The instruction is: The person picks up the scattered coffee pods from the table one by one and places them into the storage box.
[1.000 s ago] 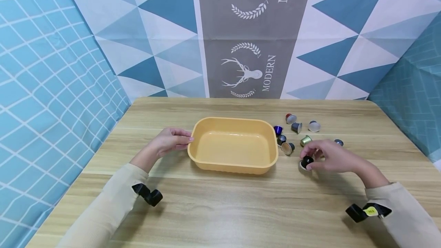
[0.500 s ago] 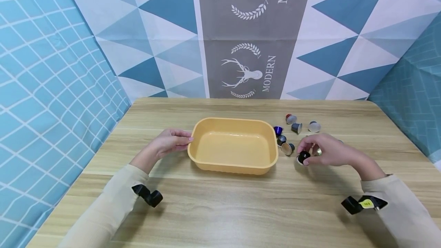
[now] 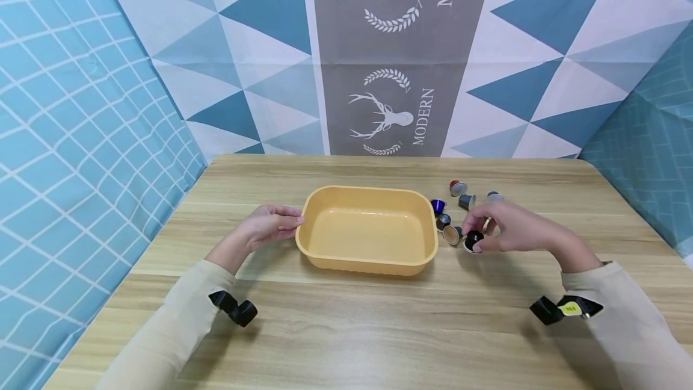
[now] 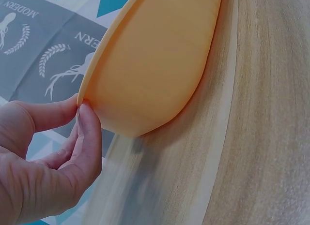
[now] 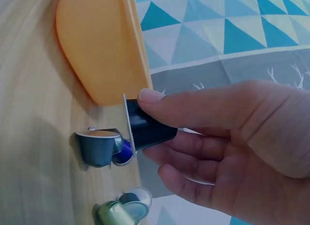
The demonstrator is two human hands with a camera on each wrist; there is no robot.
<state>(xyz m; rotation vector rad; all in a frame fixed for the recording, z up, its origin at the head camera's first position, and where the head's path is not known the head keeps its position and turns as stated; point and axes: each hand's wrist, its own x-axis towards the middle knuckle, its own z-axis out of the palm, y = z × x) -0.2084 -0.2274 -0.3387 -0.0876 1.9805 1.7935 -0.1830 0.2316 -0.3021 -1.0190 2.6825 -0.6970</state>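
A yellow rectangular plastic basin (image 3: pixel 368 266) stands mid-table. My left hand (image 3: pixel 268 224) pinches its left rim between thumb and fingers; in the left wrist view the thumb lies on one side of the basin wall (image 4: pixel 155 65). Right of the basin, my right hand (image 3: pixel 511 229) holds a black coffee capsule (image 5: pixel 150 127) between thumb and fingers, its rimmed face turned away from the palm. Close beside that capsule lies a dark one with a tan lid (image 3: pixel 452 235). A blue capsule (image 3: pixel 437 206) and another dark capsule (image 3: pixel 443 221) sit near the basin's right wall.
Farther back lie a red capsule (image 3: pixel 458 188), a grey capsule (image 3: pixel 467 201) and a pale-lidded capsule (image 3: pixel 495 195), partly behind the right hand. A green capsule (image 5: pixel 116 214) shows in the right wrist view. Patterned cloth (image 3: pixel 271 65) backs the wooden table (image 3: pixel 346 330).
My right hand has moved left and a little farther back with the black capsule, nearing the tan-lidded one. The left hand and basin stay in place.
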